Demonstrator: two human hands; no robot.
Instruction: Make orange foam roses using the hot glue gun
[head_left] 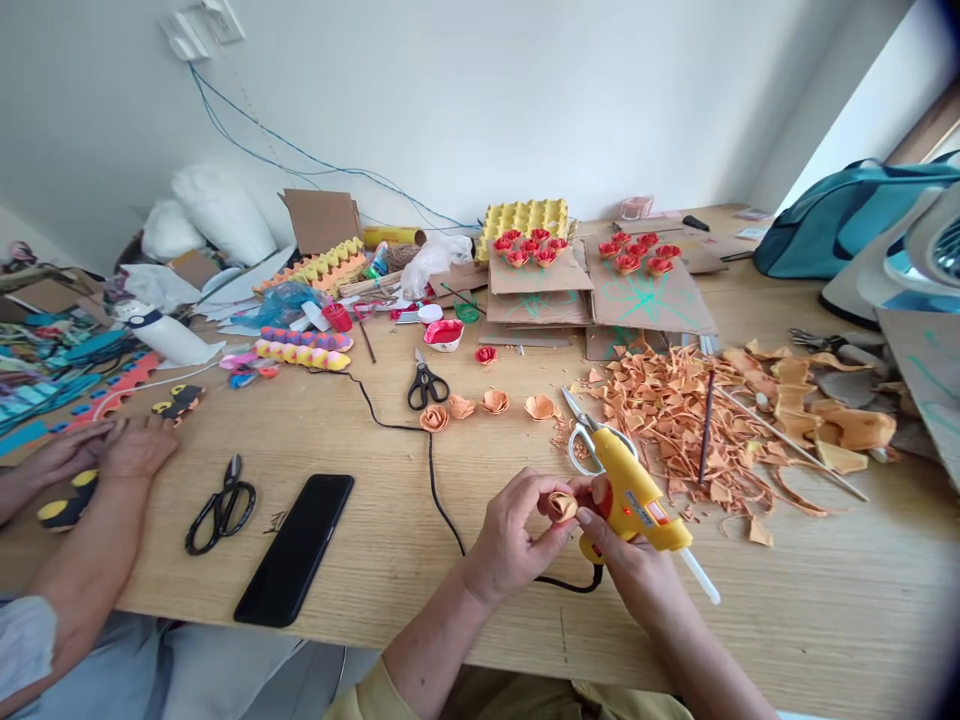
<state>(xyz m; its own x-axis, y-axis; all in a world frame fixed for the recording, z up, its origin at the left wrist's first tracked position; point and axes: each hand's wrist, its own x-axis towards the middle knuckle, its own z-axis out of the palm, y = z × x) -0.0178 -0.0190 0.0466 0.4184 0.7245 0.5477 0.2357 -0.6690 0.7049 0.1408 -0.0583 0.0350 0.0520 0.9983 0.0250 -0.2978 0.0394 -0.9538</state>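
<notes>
My left hand (pixel 517 530) is closed, pinching a small orange rose-like flower (pixel 562 506) made of curled carton-like petals. My right hand (pixel 637 575) is closed around the handle of a yellow glue gun (pixel 637 490), while its thumb and fingertips touch the flower's right side. A white glue stick (pixel 703 578) sticks out of the gun's rear. Part of the handle is hidden by my right hand. Just beyond the gun lie white-handled scissors (pixel 589 450). Further off, several orange flowers (pixel 495 401) stand in a row, with one red flower (pixel 486 355) behind them.
Orange carton scraps (pixel 675 420) heap up at the right. Red flowers (pixel 626 252) sit on cardboard (pixel 645 295) at the back. A phone (pixel 296 550) and black scissors (pixel 221 505) lie left. A black cord (pixel 442 495) crosses the table. Another person's hands (pixel 135 447) work at far left.
</notes>
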